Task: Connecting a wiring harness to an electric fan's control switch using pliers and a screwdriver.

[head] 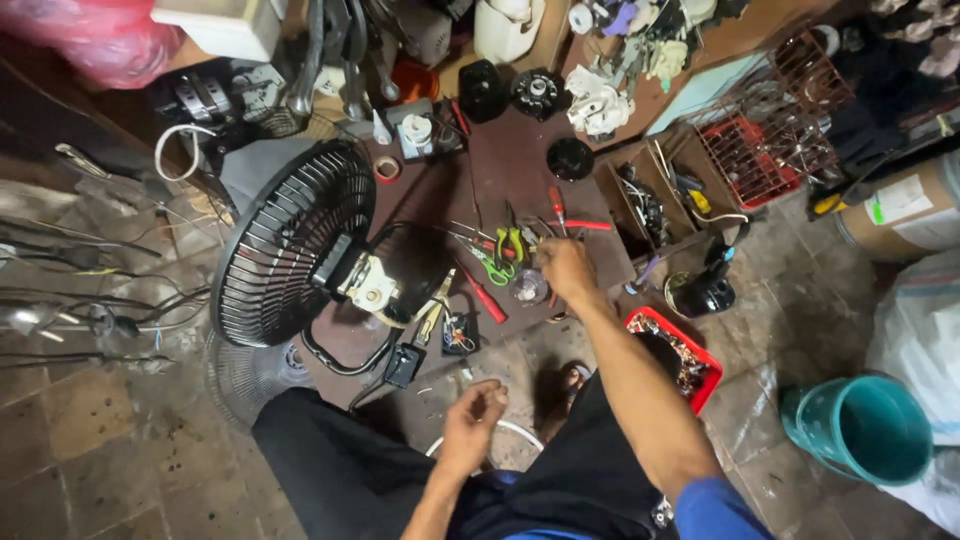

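right hand (565, 268) just beside green pliers (510, 247)

Fan guard (285, 235): black wire metal, slight sheen. Fan motor (372, 285): bare off-white housing, dull. Work board (500, 170): brown, matt, worn. Red-handled screwdriver (484, 295): glossy plastic grip. Green-handled pliers (508, 247): plastic-coated handles, metal jaws. Red tray (700, 375): shiny plastic, holds small metal bits. Teal bucket (870, 425): smooth plastic. Wire basket (770, 140): rusty-looking metal. Floor (100, 440): rough, stained stone tiles. Cardboard drum (900, 215): matt paper.
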